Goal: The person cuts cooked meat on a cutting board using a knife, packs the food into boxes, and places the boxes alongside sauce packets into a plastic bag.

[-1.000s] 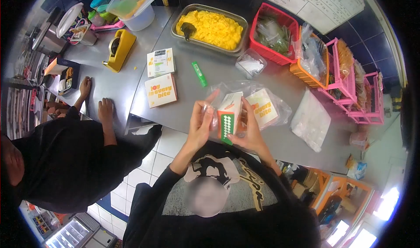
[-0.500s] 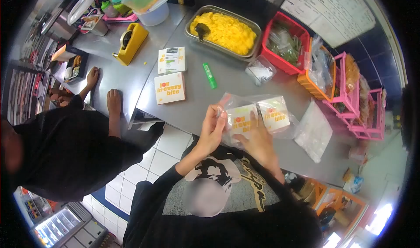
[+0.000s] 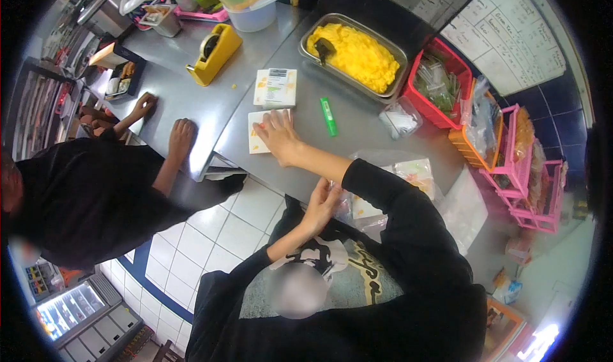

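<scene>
My right hand [image 3: 279,137] reaches across to the left, its spread fingers lying over a small white box with orange print [image 3: 257,143]. Just behind that box sits a second white box [image 3: 276,88], label side up. My left hand [image 3: 322,205] pinches the edge of a clear plastic bag [image 3: 377,159] at the counter's front. Inside the bag lie two similar white boxes, one of them [image 3: 414,170] in sight and the other [image 3: 368,208] partly covered by my right sleeve. A green marker-like stick [image 3: 329,116] rests right of the loose boxes.
Behind stands a steel tray of yellow food [image 3: 305,52]. Red [image 3: 469,84], orange [image 3: 490,161] and pink baskets [image 3: 520,186] line the right side. A yellow tape dispenser [image 3: 220,58] is at the left, near a co-worker's hand [image 3: 182,135]. White plastic [image 3: 463,205] lies to the right.
My right hand has left the bagged boxes and moved left onto the front loose box. My left hand stays at the bag's edge. The view has shifted slightly.
</scene>
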Tool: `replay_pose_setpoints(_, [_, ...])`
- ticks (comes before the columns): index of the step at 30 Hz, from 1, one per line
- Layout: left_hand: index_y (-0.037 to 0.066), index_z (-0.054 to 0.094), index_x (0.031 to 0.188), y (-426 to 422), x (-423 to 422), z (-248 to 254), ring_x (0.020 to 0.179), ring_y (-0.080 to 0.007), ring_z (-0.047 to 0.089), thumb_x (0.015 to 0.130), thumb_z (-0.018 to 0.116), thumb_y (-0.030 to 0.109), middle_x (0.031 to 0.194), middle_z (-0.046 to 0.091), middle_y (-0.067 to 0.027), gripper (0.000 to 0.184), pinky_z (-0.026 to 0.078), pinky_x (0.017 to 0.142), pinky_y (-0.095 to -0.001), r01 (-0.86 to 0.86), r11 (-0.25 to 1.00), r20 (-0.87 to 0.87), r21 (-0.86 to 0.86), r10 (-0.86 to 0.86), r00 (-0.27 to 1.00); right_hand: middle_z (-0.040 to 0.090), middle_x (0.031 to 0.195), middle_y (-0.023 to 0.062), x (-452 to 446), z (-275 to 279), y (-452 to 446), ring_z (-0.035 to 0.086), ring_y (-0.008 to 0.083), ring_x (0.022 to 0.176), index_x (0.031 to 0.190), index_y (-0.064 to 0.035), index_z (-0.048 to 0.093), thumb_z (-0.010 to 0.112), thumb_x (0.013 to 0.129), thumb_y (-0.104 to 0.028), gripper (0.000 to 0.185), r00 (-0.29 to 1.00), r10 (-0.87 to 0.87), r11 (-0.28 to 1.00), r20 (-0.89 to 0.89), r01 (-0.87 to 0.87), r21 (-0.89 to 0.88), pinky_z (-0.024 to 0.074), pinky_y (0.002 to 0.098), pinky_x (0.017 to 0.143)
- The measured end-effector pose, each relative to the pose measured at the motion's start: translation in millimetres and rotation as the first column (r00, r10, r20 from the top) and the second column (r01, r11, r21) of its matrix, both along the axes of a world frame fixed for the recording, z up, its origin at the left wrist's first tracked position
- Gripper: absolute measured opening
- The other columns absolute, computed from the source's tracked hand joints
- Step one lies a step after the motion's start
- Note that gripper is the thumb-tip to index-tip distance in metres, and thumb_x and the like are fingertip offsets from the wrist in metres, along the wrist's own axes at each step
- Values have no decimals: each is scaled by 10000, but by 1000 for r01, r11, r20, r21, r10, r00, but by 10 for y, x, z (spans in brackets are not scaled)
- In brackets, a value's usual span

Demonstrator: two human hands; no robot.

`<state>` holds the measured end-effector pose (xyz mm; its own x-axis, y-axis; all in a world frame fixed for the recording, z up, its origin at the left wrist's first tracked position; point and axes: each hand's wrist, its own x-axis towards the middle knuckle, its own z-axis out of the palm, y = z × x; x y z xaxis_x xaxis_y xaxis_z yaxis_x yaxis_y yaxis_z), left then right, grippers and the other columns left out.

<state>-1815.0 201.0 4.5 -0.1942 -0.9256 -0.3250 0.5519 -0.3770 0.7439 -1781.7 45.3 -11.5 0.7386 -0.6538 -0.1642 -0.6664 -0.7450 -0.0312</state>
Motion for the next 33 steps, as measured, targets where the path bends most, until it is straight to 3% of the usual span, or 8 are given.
replay_pose_setpoints(8, [83, 409, 1319, 93, -64, -314, 916, -66, 499, 981, 482, 200, 1110, 542, 5, 364, 440, 738, -225, 64, 998, 59, 11, -65, 996, 383, 1279, 221, -147, 70, 20, 333, 391, 1249, 1297, -185, 422, 865, 438, -301, 974, 992, 24, 994, 127, -38, 107, 251, 634, 981])
replay_pose_setpoints(13, [18, 355, 1356, 93, 22, -116, 1109, -146, 498, 974, 490, 234, 1290, 457, -71, 459, 452, 879, -274, 136, 982, 62, 130, -145, 988, 420, 1256, 194, -981, 1308, 386, 390, 365, 1214, 1374, -84, 300, 863, 496, -285, 1062, 613, -49, 978, 789, -131, 162, 311, 493, 1013])
replay_pose_setpoints(15, [19, 333, 1368, 202, -144, -272, 1030, -156, 546, 969, 493, 271, 1276, 476, -100, 498, 482, 797, -287, -97, 994, 93, 55, 92, 991, 405, 1300, 182, -1697, 1693, 587, 395, 342, 1244, 1403, -61, 248, 850, 517, -264, 1090, 450, -130, 918, 883, -283, 279, 313, 435, 1045])
replay_pose_setpoints(18, [91, 434, 1078, -93, -228, 373, 673, -40, 454, 979, 469, 295, 1252, 529, -96, 229, 372, 530, -194, -57, 989, -16, -138, 55, 998, 368, 1378, 171, -2553, 1602, 932, 403, 314, 1269, 1410, -48, 264, 831, 542, -254, 1057, 391, -470, 601, 791, -514, 612, 305, 415, 1069])
replay_pose_setpoints(22, [117, 443, 1003, -198, -302, 713, 619, -32, 412, 984, 464, 285, 1222, 555, -82, 171, 344, 530, -174, 27, 980, -49, -197, -38, 998, 380, 1368, 161, -3044, 1227, 1125, 391, 333, 1269, 1402, -109, 335, 847, 544, -278, 1013, 660, -388, 829, 643, -54, 556, 283, 439, 1086])
replay_pose_setpoints(24, [124, 452, 1022, -152, -356, 718, 656, -24, 437, 984, 461, 259, 1299, 512, -89, 141, 343, 543, -173, 63, 982, -10, -176, -66, 998, 383, 1365, 153, -3151, 1082, 1114, 362, 354, 1279, 1385, -186, 392, 857, 535, -302, 975, 938, -276, 961, 211, 262, 93, 253, 473, 1099])
replay_pose_setpoints(32, [124, 459, 1080, -121, -365, 723, 776, -42, 508, 958, 503, 163, 1366, 466, -106, 136, 402, 625, -181, 2, 970, -67, -245, -19, 998, 383, 1384, 162, -3219, 1488, 1051, 346, 371, 1304, 1402, -197, 382, 803, 622, -269, 889, 970, -235, 968, 56, 228, 102, 257, 487, 1098])
replay_pose_setpoints(33, [113, 457, 1097, -120, -394, 711, 843, -70, 530, 937, 528, 113, 1330, 487, -103, 176, 431, 669, -202, -23, 961, -22, -275, 18, 1000, 385, 1402, 167, -3121, 1622, 974, 343, 351, 1321, 1384, -148, 395, 781, 634, -210, 846, 941, -278, 935, 195, 218, 281, 272, 461, 1096])
